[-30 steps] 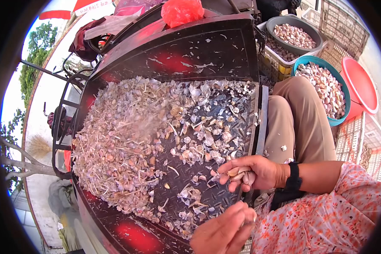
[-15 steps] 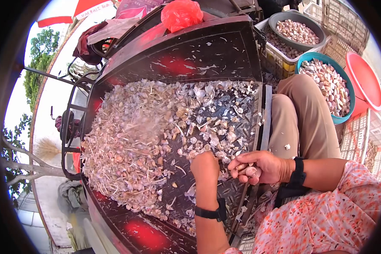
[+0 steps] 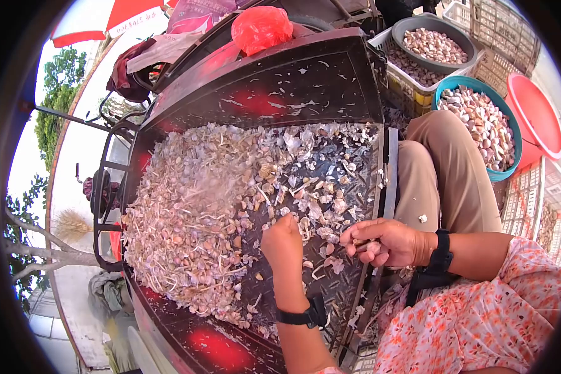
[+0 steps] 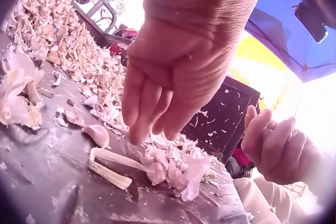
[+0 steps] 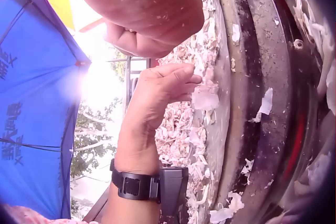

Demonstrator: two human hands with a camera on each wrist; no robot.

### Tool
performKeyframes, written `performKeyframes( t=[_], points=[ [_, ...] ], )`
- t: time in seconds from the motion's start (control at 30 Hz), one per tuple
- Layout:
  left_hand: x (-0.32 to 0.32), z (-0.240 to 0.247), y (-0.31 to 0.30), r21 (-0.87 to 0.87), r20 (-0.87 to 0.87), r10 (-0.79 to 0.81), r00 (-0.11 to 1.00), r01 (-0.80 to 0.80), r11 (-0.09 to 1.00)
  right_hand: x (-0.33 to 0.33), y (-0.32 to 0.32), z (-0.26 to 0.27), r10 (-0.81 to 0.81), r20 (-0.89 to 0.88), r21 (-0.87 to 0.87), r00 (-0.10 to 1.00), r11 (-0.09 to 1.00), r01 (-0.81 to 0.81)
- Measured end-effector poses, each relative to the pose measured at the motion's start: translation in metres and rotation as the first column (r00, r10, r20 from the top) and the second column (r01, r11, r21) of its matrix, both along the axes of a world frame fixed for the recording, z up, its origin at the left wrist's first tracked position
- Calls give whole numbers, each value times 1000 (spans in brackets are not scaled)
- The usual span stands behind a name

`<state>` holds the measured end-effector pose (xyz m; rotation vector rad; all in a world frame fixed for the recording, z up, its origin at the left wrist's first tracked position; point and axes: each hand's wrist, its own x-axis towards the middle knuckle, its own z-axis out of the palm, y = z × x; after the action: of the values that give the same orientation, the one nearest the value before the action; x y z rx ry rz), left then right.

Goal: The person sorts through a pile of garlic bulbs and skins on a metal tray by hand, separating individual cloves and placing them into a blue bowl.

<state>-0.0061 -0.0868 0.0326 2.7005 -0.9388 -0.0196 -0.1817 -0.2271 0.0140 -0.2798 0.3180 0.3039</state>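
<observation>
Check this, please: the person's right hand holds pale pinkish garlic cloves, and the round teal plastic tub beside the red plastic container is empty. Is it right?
Not quite: in the head view, the teal tub is filled with garlic cloves, not empty. The rest is right.

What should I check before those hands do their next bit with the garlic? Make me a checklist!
1. Right grip has garlic cloves: ok, a few show in its fingers.
2. Left grip looks free: ok, nothing shows at its fingertips, which point down.
3. Left fingertips touching the garlic scraps: cannot tell.
4. Dark metal floor clear: not ok, scraps cover much of it.
5. Teal tub beside the knees, with cloves inside: ok.
6. Trousers clean: not ok, a pale bit sits on one leg.
</observation>
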Motion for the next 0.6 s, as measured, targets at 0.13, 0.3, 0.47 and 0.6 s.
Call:
performKeyframes(
  t=[0.13,0.3,0.47,0.6],
  points=[
    [51,-20,-52,133,135,43,990,-61,989,-1,0,0,-17,-2,-52,1000,998,17],
    [89,-42,-74,275,-174,126,977,-75,958,2,-6,0,-63,-10,-81,998,995,62],
    [56,-17,-38,-155,-650,72,756,-225,962,10,-10,1,-135,-67,-177,989,977,121],
    [-4,3,-10,-569,-695,-158,702,-402,717,22,-7,-1,-148,-82,-273,986,955,120]
  ],
)
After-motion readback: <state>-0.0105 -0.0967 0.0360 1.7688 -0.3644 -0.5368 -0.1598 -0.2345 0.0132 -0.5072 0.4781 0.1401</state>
